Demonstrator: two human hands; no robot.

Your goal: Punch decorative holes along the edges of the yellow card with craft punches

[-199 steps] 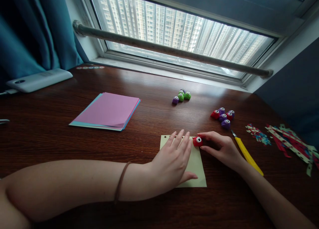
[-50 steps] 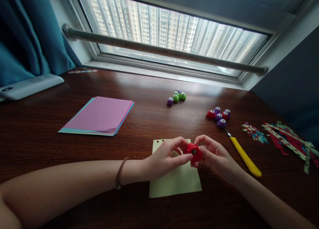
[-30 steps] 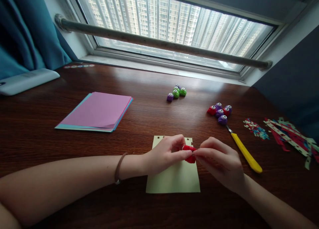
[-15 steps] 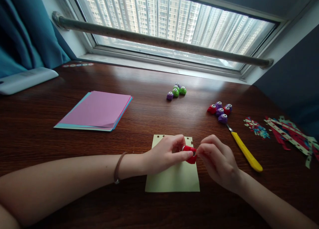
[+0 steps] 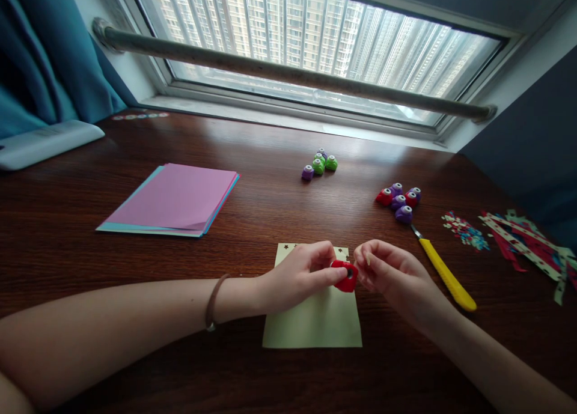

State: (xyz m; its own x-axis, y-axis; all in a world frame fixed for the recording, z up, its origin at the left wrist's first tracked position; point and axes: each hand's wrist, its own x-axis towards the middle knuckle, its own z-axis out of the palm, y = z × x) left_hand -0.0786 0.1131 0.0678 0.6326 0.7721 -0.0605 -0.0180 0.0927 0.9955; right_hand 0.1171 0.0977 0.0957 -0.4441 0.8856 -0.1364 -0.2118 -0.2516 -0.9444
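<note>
My left hand (image 5: 300,279) grips a small red craft punch (image 5: 346,276), tilted so that its opening faces right. Under that hand lies a pale yellow sheet of paper (image 5: 315,324), with star-shaped holes along its far edge. Just right of the punch, and apart from it, my right hand (image 5: 392,270) has its fingertips pinched together. A tiny pale speck shows at the thumb and forefinger, too small to tell whether it is paper or a nail. A yellow-handled craft knife (image 5: 446,273) lies beyond the right hand.
Purple and red punches (image 5: 399,200) stand at the back right, and green and purple ones (image 5: 318,164) at the back middle. A stack of coloured paper (image 5: 175,194) lies left. Confetti (image 5: 465,231) and punched paper strips (image 5: 527,240) lie far right.
My right hand has drawn slightly away from the punch and turned, its fingertips now pinched in the air. The red punch has turned a little in my left hand.
</note>
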